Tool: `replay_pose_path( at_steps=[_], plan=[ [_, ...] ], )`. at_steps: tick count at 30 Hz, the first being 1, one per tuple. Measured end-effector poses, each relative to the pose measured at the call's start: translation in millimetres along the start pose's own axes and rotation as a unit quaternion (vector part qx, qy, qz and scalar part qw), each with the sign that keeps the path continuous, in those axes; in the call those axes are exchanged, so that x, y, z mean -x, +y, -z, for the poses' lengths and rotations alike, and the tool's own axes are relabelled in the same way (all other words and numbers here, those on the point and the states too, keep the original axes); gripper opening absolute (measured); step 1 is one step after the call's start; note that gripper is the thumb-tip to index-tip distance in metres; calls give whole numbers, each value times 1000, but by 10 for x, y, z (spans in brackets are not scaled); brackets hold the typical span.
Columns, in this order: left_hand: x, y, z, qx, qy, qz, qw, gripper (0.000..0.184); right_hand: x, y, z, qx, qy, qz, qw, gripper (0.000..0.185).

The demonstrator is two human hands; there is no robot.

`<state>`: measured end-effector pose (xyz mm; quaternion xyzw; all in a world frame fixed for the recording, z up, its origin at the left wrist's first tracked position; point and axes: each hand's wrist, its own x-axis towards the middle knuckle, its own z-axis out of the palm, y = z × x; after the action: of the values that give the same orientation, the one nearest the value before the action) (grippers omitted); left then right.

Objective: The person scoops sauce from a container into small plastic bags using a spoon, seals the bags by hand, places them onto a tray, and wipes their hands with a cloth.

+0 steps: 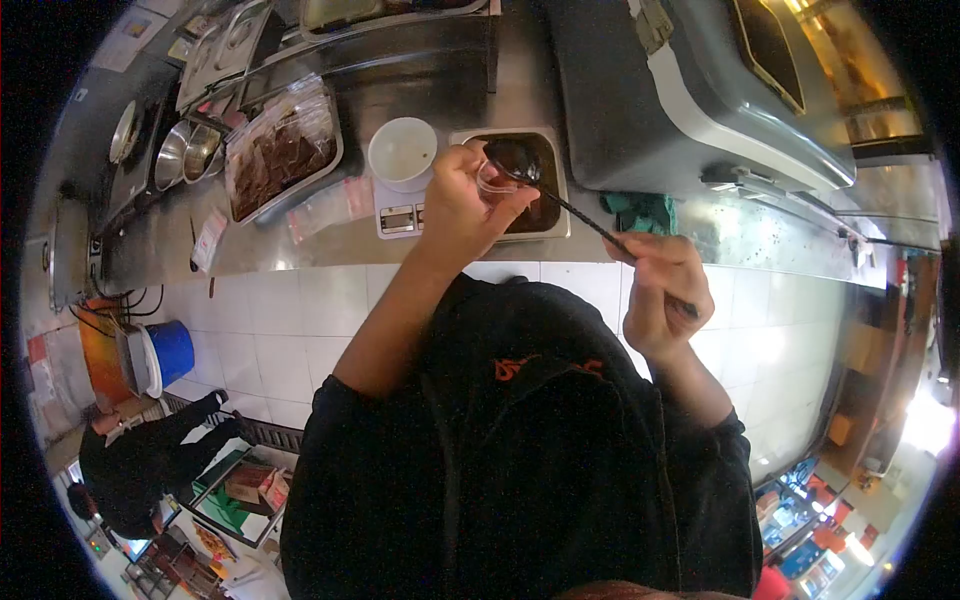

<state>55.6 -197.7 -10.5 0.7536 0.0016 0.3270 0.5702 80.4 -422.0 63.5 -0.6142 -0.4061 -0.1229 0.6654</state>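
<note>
Nearest the camera, the wearer's black shirt [530, 450] fronts the desk [265, 256]; beyond it the left hand [467, 195] curls round a clear cup [492, 183] over the metal pan [548, 237], while the right hand [668, 290], closed on the handle, holds a ladle [515, 163]. Ladling looks midway, the bowl at the cup but not yet withdrawn; the cup's fill cannot be told. The ladle's long axis slants from its bowl above the pan, rightward and bodyward.

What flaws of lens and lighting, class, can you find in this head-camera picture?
Head view: fisheye distortion, with black corners; head view: a blown-out light at the right edge, glare on the floor tiles, small highlights on the dark ladle.
</note>
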Motion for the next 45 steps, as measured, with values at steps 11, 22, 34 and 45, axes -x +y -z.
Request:
replay_pose_path(
  at_steps=[11, 22, 34, 45],
  plan=[
    [-86, 204, 52, 27, -24, -31, 999, 54, -246, -209, 6, 37, -113, 91, 989, 7],
    [-134, 361, 169, -50, -33, -97, 993, 28, -88, -35, -54, -112, 36, -70, 991, 8],
    [419, -192, 584, -24, -44, -61, 997, 60, 123, 1099, -202, 134, -161, -159, 965, 12],
    [557, -183, 727, -33, -33, -8, 999, 55, 98, 900, -433, 149, -245, -432, 855, 11]
  ],
)
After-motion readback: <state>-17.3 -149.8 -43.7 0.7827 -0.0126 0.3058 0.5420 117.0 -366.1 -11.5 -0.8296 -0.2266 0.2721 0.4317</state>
